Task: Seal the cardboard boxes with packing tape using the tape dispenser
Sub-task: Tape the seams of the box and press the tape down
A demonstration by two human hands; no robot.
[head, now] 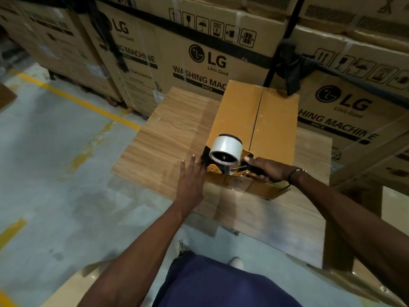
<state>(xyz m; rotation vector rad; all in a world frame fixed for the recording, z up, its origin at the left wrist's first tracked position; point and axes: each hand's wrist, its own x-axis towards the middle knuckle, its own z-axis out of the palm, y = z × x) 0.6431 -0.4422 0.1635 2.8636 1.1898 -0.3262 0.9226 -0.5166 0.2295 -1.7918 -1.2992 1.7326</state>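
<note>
On the counter, the left hand lies flat, fingers straight, beside the cardboard box; the right hand grips the tape dispenser at its near end. Unheld, the box could slide, so tape may miss the seam

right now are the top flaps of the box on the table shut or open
Shut. The two top flaps of the box lie flat and meet along a centre seam. The tape dispenser, gripped by the right hand, sits at its near end.

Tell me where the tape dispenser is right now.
In the head view, the tape dispenser sits on the near end of the cardboard box, gripped by the right hand, left hand beside it.
</note>
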